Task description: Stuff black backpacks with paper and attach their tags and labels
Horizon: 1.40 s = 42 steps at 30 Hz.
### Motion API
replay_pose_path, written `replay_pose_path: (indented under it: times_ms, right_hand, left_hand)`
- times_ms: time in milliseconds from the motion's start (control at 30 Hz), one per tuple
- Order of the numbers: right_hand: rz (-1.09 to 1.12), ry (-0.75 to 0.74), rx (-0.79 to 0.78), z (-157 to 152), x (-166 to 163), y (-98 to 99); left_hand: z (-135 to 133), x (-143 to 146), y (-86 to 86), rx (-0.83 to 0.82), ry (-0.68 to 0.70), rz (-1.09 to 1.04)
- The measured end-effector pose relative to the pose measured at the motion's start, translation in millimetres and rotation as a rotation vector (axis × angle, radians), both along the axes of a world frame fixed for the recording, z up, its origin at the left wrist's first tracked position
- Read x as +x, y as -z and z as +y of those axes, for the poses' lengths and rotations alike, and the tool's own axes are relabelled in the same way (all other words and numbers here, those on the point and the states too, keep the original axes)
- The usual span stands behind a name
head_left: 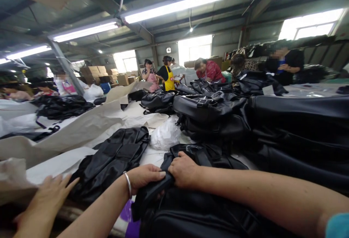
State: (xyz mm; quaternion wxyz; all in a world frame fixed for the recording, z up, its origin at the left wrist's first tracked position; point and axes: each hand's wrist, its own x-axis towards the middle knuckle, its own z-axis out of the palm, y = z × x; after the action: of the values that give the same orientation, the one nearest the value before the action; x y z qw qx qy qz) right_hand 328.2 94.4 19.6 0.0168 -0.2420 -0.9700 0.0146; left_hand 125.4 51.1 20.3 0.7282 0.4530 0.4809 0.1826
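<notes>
Two bare hands are gripping a black strap-like part above a black bag at the near edge of a crowded workshop table. The left hand, wearing a silver bangle, is clamping the part between thumb and fingers; just beside it, the right hand, its arm ending in a teal sleeve, is closing in a fist on the same piece. At far left, a co-worker's hand is spreading its fingers beside another black bag, lying flat. White sheets and beige paper are covering much of the surface, with a white plastic bundle sitting beyond the hands and glossy black bags piling up to the right. Farther back, several people are working or standing among cartons under fluorescent lamps, while daylight is pouring through windows. A yellow apron is showing a red-and-white mark too small to read, and a purple-and-white piece is peeking out below the left hand, its print illegible.
</notes>
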Motion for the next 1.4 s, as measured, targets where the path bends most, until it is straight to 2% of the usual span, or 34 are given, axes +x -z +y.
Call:
replay_pose_path:
  times_ms: [167,233,333,400,467,533,633,833,967,1067,1233,1300,1400]
  right_hand:
    - [-0.039,-0.013,0.083,-8.0,-3.8,3.1]
    - [-0.082,-0.016,0.049,-8.5,-1.6,3.5]
    - [-0.103,-0.105,-0.111,2.7,6.6,-0.1]
    - [-0.066,-0.198,-0.282,19.1,13.4,-6.7]
    - [0.014,-0.202,-0.463,40.3,17.9,-14.5]
    - [0.106,-0.063,-0.516,63.8,17.6,-19.2]
    - [0.142,0.189,-0.374,98.6,7.5,-12.6]
    - [-0.037,0.487,-0.161,149.4,-15.0,35.9]
    - [-0.134,0.57,-0.072,160.2,-22.1,55.0]
    - [-0.145,0.496,-0.011,160.4,-35.0,53.0]
    - [-0.184,0.123,-0.067,155.9,-87.3,47.0]
    - [-0.222,0.008,-0.1,149.1,-114.5,53.5]
    - [-0.265,-0.058,-0.103,132.9,-149.7,71.5]
  left_hand:
    - [-0.1,4.5,16.7,-0.034,-0.064,-0.036]
    - [-0.9,6.0,25.5,-0.023,-0.106,-0.027]
    - [0.5,8.7,43.6,-0.008,-0.12,-0.036]
    - [2.6,11.0,58.2,0.009,-0.136,-0.066]
    - [3.4,13.2,73.1,0.017,-0.171,-0.091]
    - [1.8,14.6,85.9,0.02,-0.199,-0.119]
    - [-3.7,14.3,97.9,0.043,-0.208,-0.179]
    - [-6.5,5.9,109.2,0.084,-0.183,-0.266]
    - [-4.3,-1.8,121.8,0.088,-0.18,-0.311]
    - [-4.0,-5.5,129.2,0.093,-0.16,-0.322]
    - [-2.5,-8.5,131.2,0.078,-0.16,-0.3]
    - [-1.6,-10.0,130.7,0.084,-0.143,-0.306]
    - [-0.2,-12.1,133.3,0.1,-0.136,-0.308]
